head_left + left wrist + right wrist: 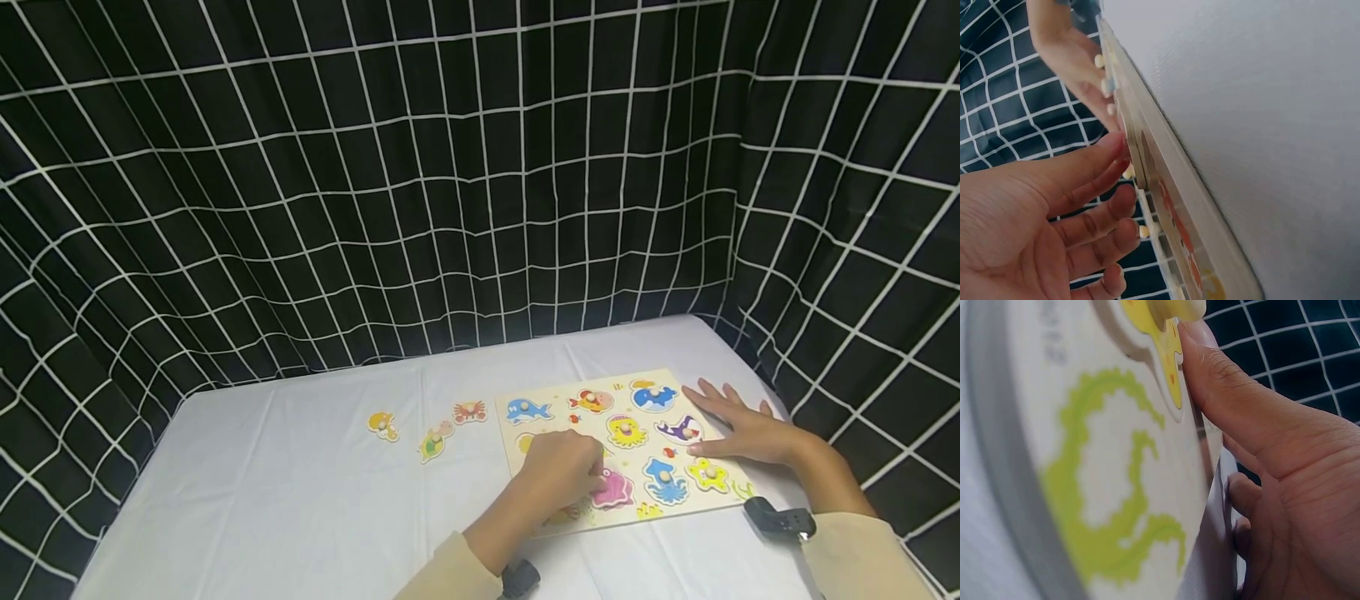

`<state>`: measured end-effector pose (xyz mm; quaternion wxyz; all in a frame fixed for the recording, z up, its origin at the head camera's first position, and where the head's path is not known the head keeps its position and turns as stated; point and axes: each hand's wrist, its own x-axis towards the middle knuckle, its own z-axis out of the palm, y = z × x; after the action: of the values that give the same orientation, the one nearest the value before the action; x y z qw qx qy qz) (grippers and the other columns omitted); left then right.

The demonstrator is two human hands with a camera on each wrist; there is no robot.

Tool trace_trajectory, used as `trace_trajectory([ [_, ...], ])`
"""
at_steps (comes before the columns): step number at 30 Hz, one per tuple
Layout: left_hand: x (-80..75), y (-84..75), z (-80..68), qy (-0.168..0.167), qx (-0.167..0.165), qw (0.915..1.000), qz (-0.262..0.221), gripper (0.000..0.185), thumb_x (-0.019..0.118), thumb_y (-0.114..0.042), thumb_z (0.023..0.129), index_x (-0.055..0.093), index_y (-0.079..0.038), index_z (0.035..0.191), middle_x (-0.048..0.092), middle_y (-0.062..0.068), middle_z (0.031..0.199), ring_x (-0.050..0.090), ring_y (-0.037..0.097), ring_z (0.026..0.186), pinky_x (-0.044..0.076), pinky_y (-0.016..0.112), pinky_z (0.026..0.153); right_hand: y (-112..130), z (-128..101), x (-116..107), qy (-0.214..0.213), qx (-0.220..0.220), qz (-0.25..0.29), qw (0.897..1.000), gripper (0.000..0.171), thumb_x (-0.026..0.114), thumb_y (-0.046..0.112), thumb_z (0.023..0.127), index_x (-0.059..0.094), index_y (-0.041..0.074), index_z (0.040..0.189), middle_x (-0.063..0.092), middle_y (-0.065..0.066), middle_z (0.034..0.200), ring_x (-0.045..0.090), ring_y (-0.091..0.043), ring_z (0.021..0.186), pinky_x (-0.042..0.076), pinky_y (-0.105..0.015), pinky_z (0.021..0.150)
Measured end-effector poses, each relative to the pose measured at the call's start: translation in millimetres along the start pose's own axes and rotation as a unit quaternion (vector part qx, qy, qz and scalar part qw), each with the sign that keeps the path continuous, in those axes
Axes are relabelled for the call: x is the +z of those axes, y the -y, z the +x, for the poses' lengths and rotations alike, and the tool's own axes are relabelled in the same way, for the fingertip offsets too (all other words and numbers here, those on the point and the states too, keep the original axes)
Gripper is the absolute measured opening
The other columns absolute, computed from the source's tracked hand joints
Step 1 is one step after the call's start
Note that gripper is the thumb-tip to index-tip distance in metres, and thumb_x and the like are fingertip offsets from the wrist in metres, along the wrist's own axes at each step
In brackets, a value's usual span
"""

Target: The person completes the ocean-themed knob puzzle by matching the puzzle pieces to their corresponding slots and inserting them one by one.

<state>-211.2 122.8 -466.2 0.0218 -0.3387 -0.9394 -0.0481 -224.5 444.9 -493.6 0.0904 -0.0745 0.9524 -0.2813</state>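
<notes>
A wooden peg puzzle board with sea animals lies on the white table. My left hand reaches over its near left part, thumb and forefinger pinching a pink sea-animal puzzle piece. In the left wrist view the thumb is at the piece right by the board's face, the other fingers loosely bent. At the board's right edge my right hand rests with spread fingers. Its thumb lies by the yellow starfish piece in the right wrist view.
Left of the board lie a crab piece, a turtle piece and a seahorse piece. Knobbed pieces on the board include a yellow octopus and a blue squid. A black gridded curtain surrounds the table.
</notes>
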Motion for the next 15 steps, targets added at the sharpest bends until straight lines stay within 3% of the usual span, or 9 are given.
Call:
trace_trajectory([
  [6, 2.3, -2.6, 1.2, 0.008, -0.001, 1.0, 0.001, 0.019, 0.081, -0.044, 0.083, 0.069, -0.03, 0.078, 0.056, -0.019, 0.064, 0.048, 0.002, 0.062, 0.037, 0.023, 0.06, -0.7, -0.2, 2.5, -0.002, 0.0, -0.004, 1.0, 0.099, 0.076, 0.051, 0.084, 0.026, 0.01, 0.16, 0.004, -0.029, 0.165, -0.009, -0.056, 0.147, -0.013, -0.079, 0.103],
  [15, 4.0, -4.9, 0.9, -0.002, 0.017, 0.9998, 0.011, 0.014, 0.082, -0.044, 0.082, 0.075, -0.032, 0.083, 0.064, -0.021, 0.072, 0.047, 0.0, 0.062, 0.037, 0.021, 0.058, 2.0, -1.6, 0.2, -0.002, -0.004, -0.002, 1.0, 0.098, 0.076, 0.05, 0.085, 0.026, 0.011, 0.16, 0.004, -0.029, 0.165, -0.009, -0.056, 0.147, -0.012, -0.08, 0.102],
])
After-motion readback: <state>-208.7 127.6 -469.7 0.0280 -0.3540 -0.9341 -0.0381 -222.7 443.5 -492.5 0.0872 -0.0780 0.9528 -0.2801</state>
